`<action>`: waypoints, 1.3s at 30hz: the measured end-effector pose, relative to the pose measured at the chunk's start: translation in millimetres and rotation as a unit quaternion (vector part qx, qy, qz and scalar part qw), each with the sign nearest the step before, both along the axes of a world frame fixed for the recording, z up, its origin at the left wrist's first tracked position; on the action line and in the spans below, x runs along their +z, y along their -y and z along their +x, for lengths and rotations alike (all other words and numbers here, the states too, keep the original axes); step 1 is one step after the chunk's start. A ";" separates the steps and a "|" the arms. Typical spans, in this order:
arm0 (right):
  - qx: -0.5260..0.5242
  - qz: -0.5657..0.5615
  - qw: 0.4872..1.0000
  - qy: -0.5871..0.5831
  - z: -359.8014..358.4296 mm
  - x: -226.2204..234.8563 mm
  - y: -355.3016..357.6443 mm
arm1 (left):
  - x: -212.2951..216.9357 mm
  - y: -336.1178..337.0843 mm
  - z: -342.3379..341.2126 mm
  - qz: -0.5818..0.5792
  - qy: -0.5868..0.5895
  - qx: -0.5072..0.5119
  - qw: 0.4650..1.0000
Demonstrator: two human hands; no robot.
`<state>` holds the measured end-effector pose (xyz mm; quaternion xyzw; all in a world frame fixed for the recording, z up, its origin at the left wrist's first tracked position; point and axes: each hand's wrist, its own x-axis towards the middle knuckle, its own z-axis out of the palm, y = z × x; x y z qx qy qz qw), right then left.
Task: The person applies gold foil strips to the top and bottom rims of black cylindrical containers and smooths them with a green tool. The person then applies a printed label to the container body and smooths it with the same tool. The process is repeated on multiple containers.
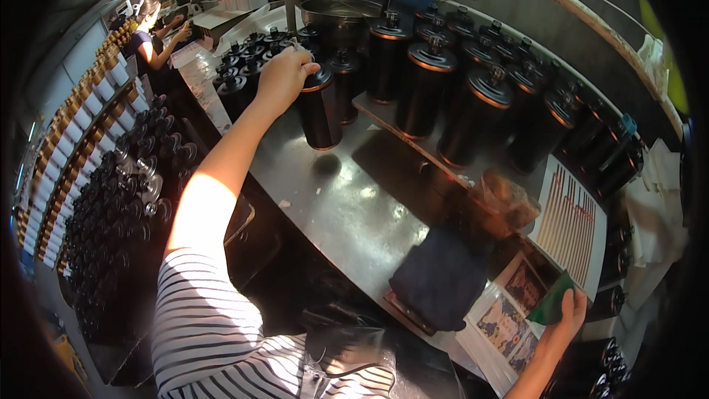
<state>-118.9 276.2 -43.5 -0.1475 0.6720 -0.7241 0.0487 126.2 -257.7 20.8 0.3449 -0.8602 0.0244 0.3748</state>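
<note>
My left hand (284, 77) is closed around the top of a black cylindrical canister (319, 114) with a copper-coloured rim. The canister seems to hang just above the metal table (354, 192), a small dark shadow showing below its base. More black canisters stand close by on both sides of it. At the lower right, my right hand (565, 318) grips a flat dark green piece (550, 301), whose exact kind I cannot make out. Beneath and beside that hand lie printed picture sheets (506, 321). A folded dark cloth (439, 277) rests on the table between my hands.
Several black canisters (428, 77) fill a raised board at the back right. Near them are a crumpled plastic bag (506, 196) and a striped sheet (572, 222). A metal basin (340, 9) stands behind. Racks of white-and-gold cylinders (81, 118) line the left, where another person (148, 41) works.
</note>
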 end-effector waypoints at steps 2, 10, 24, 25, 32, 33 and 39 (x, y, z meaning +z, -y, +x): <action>-0.009 0.013 1.000 0.016 2.3 6.8 10.9 | -16.4 29.7 -7.9 -0.008 -0.002 0.000 1.000; -0.012 0.089 0.996 -0.023 6.8 26.4 58.6 | -4.7 61.6 -3.2 0.123 -0.072 -0.105 0.984; 0.068 0.077 0.966 -0.238 -17.5 -33.9 84.8 | -10.3 -54.3 94.2 0.075 -0.099 0.003 0.992; 0.083 0.068 0.947 -0.303 -18.5 -41.4 77.6 | 5.5 -75.8 92.5 0.086 -0.115 -0.048 0.989; 0.297 0.317 0.846 -0.310 119.1 24.0 99.4 | 29.8 -158.9 1.6 0.475 -0.178 -0.447 0.736; 0.300 0.341 0.736 -0.503 120.2 10.9 98.5 | 26.8 -167.4 -21.3 0.553 -0.219 -0.477 0.647; 0.181 0.204 0.882 -0.385 136.9 -6.5 82.5 | -14.1 -256.2 -98.0 0.725 -0.351 -0.440 0.398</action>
